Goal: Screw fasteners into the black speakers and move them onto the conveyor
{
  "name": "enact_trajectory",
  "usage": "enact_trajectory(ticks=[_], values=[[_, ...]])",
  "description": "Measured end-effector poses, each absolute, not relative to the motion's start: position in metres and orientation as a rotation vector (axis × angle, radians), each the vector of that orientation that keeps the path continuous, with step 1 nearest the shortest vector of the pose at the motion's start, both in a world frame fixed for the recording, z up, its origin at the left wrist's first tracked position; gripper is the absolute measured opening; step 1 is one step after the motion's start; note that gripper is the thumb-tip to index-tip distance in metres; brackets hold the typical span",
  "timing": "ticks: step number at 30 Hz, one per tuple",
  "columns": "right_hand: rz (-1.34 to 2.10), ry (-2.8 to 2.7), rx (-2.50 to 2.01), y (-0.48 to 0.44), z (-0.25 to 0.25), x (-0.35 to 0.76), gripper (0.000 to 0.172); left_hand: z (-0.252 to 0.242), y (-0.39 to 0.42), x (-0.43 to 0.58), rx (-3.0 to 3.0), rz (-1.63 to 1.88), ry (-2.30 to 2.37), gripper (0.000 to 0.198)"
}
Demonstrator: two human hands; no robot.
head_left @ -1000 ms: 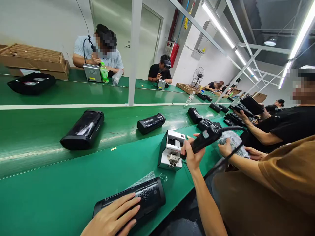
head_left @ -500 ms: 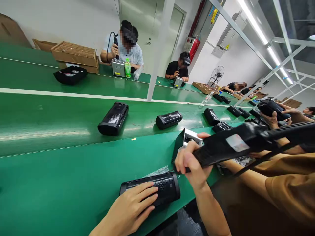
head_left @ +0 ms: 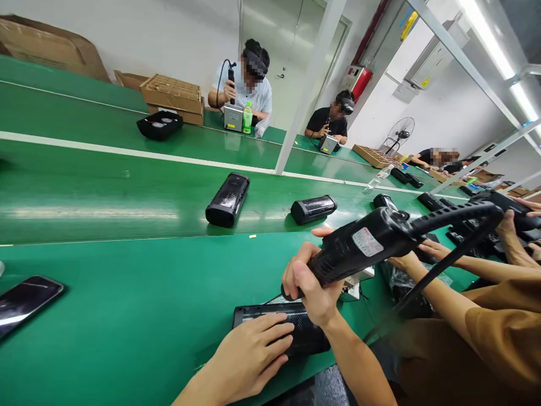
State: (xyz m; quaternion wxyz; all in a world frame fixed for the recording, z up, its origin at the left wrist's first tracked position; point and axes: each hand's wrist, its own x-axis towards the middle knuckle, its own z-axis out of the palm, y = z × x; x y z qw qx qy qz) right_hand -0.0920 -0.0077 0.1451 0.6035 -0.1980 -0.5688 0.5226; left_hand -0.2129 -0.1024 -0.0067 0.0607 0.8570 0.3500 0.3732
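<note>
Black speaker on the near side of the green table looks stiff, fairly heavy, slick; probably best gripped at both ends. Left hand lies over it, fingers extended, not clenched; right hand grasps a power screwdriver, cord looping right.
</note>
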Motion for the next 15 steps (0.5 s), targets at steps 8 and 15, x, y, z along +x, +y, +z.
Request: enact_trajectory(ticks=[8,15], values=[[1.222,-1.348,-0.506,-0.01,0.141,-0.098,0.032,-0.009,-0.102,-0.211,2.602,1.132,1.051,0.022],[1.273,-1.48,-0.594,-0.014,0.119,-0.106,0.032,-0.003,-0.105,-0.215,2.613,1.144,1.088,0.024]])
